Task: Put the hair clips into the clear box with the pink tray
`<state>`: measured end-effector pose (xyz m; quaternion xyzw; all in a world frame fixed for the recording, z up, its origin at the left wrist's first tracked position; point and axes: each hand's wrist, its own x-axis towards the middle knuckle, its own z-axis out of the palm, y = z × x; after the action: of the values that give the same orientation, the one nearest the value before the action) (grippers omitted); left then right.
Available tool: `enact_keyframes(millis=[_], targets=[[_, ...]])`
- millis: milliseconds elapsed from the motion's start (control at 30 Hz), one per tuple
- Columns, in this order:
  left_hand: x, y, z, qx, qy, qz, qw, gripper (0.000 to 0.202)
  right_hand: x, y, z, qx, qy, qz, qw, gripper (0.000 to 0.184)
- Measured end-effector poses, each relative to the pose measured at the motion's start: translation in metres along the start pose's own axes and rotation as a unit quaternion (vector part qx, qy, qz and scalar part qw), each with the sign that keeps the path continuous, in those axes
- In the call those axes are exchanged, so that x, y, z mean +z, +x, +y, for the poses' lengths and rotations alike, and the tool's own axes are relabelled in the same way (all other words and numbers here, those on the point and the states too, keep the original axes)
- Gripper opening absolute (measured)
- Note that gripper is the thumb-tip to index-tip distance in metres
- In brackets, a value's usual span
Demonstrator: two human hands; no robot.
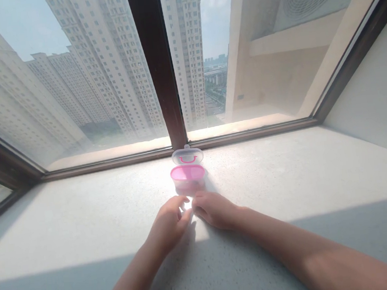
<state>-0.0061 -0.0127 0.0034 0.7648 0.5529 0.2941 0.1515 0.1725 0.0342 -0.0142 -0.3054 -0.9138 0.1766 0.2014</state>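
Straight ahead of my fingers, toward the far edge of the windowsill (117,209), stands the small pink-rimmed box (189,185). It sits upright near the middle of that edge, just on my side of the foot of the dark window post (159,65), well apart from both far corners. Its long axis runs left to right, about parallel to the far edge and crosswise to my reach, so a long side faces me. The clear lid (177,157) is swung open on the window side, with its pink handle (188,160) showing; whether it leans on the frame I cannot tell.

My left hand (169,218) and right hand (216,209) meet just below that near long side, and neither is clearly nearer. The left comes in under the box's left half, thumb and forefinger apart with a bright gap between them; the right lies under the right half, its fingers curled in. Glare washes out the spot where they meet, so I cannot tell whether anything is pinched there, nor whether my right knuckles touch the box or stop just short of it.
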Motion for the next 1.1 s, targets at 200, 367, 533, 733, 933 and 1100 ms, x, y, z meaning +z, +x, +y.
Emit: enact_keyframes(millis=[200,367,533,733,933,1100], targets=[[0.017,-0.006,0.003,-0.032,-0.018,-0.029,0.999,0.020,0.002,-0.002,-0.003,0.045,0.094,0.020,0.994,0.006],[0.019,-0.001,-0.001,-0.040,-0.039,-0.049,0.997,0.014,-0.001,-0.003,-0.006,0.069,0.263,0.056,0.961,0.008],[0.021,0.001,-0.002,-0.036,-0.028,-0.062,0.997,0.013,0.000,-0.001,0.000,0.096,0.360,0.073,0.925,0.006],[0.026,0.001,0.002,-0.040,0.001,-0.067,0.997,0.008,0.003,0.003,0.011,0.135,0.467,0.087,0.869,0.004],[0.026,0.003,0.009,-0.045,0.037,-0.083,0.995,0.006,0.004,0.005,0.017,0.140,0.501,0.090,0.849,0.014],[0.023,0.000,0.010,-0.063,0.017,-0.079,0.995,0.011,0.002,0.003,0.019,0.152,0.505,0.067,0.847,0.017]])
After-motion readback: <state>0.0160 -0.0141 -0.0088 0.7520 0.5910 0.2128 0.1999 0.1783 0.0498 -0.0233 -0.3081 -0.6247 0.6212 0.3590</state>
